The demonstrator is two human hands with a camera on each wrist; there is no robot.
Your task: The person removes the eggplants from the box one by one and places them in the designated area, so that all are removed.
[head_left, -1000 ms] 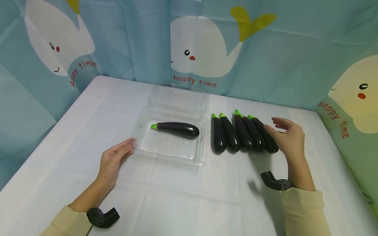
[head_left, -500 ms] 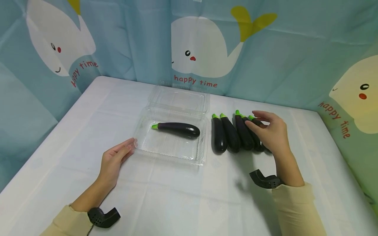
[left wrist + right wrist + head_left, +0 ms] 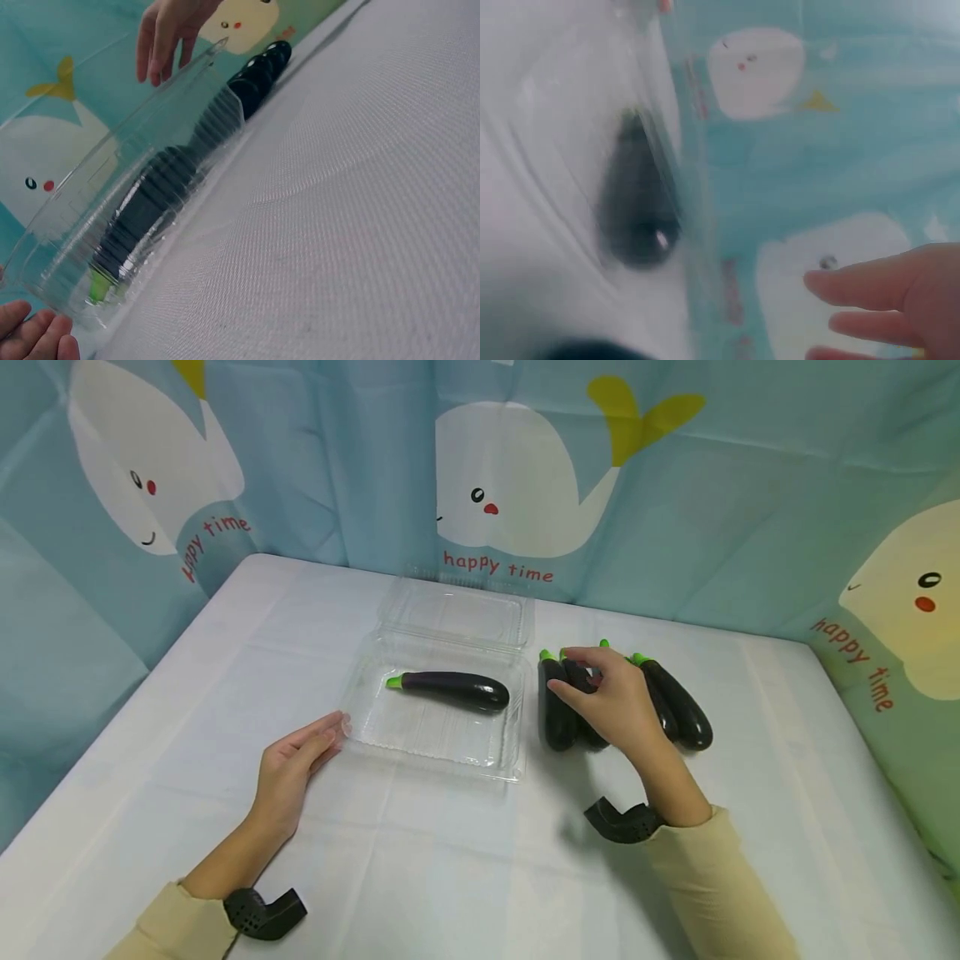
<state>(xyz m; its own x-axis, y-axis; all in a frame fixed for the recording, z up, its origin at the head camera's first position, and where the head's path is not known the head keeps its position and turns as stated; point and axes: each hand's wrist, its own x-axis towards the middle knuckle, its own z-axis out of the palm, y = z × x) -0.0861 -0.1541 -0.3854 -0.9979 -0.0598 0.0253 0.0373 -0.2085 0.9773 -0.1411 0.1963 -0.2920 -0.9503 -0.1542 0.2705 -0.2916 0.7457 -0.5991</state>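
Note:
In the head view a clear plastic clamshell container (image 3: 420, 743) lies with its lid (image 3: 453, 610) folded back. One eggplant (image 3: 453, 689) with a green stem lies crosswise inside. My left hand (image 3: 288, 772) pinches the container's near left corner; its fingers (image 3: 34, 334) show at that corner in the left wrist view. Above the row of eggplants (image 3: 678, 706) right of the container hovers my right hand (image 3: 611, 702), fingers spread and holding nothing. It hides parts of the middle eggplants. The right wrist view shows the same hand (image 3: 885, 307) apart from the eggplant (image 3: 641, 199).
A white cloth-covered table (image 3: 450, 877) bears everything. Behind it hangs a blue curtain (image 3: 360, 460) with whale prints, close to the table's far edge. Black wrist cameras (image 3: 622, 822) sit on both forearms.
My right hand has swept left over the eggplants, from the rightmost one to those nearest the container. The left hand and container stay in place.

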